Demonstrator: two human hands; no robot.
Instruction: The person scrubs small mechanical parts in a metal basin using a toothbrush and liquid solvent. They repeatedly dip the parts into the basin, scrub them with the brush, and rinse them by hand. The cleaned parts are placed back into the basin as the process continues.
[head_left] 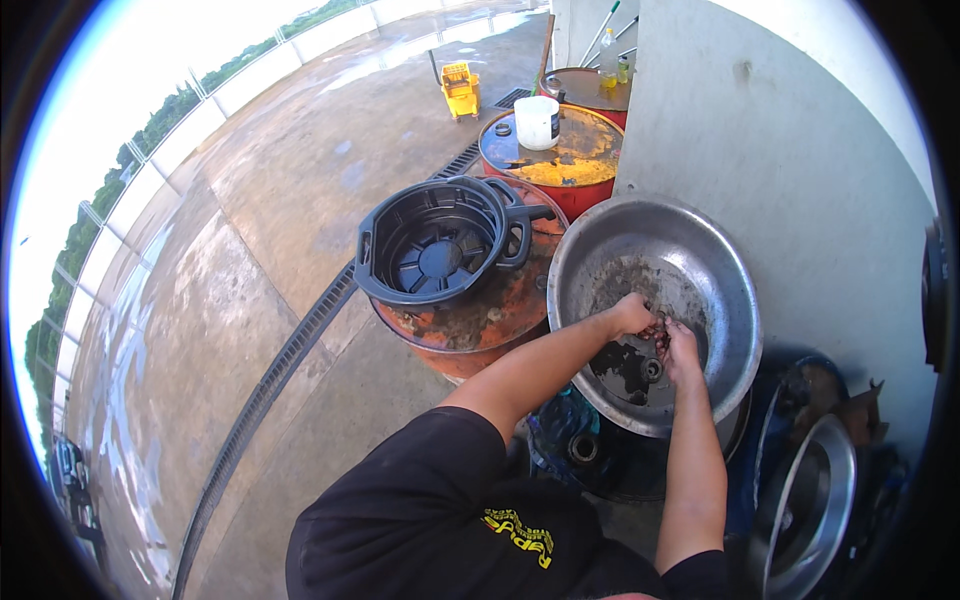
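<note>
Both my hands are inside a wide metal basin (pixel 734 300) whose bottom is smeared with dark, oily grime. My left hand (pixel 632 316) and my right hand (pixel 681 350) come together over the basin's middle, fingers closed. Whatever sits between their fingertips is small and dark, and I cannot make out its kind. Just below them, a small round ring-shaped part (pixel 652 370) lies in the dark liquid at the basin's bottom.
Left of the basin, a black drain pan (pixel 375 270) rests on a rusty orange drum (pixel 450 335). Behind stands a yellow-topped drum (pixel 570 172) with a white bucket (pixel 537 125). A grey wall (pixel 790 160) borders the right; another metal basin (pixel 835 500) leans lower right.
</note>
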